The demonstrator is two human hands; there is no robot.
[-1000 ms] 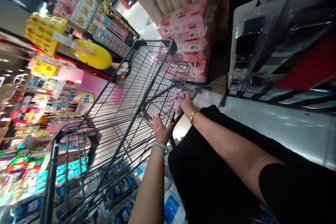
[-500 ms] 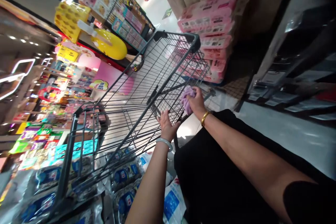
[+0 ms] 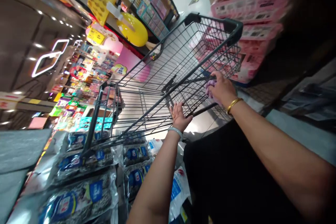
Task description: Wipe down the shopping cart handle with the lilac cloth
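Note:
A dark wire shopping cart (image 3: 147,112) stands before me, tilted in the view, with the floor showing through its mesh. My left hand (image 3: 179,117), a pale bangle at its wrist, is open with fingers spread against the cart's near side. Whether it presses on the wires I cannot tell. Farther along that side, my right hand (image 3: 223,90) is closed round a crumpled purple cloth (image 3: 210,87), close to the cart's wire wall. A gold bangle circles that wrist. Part of the cloth is hidden behind the fingers.
Pink wrapped packs (image 3: 252,10) are stacked beyond the cart at right. Plastic bags with blue labels (image 3: 78,196) lie at lower left. A yellow balloon-like display (image 3: 133,29) and a pink panel (image 3: 131,59) stand past the cart's far side.
The view has shifted, so cart and shelves sit differently. My right hand has moved with the purple cloth along the cart toward its far end. My left hand remains spread by the side.

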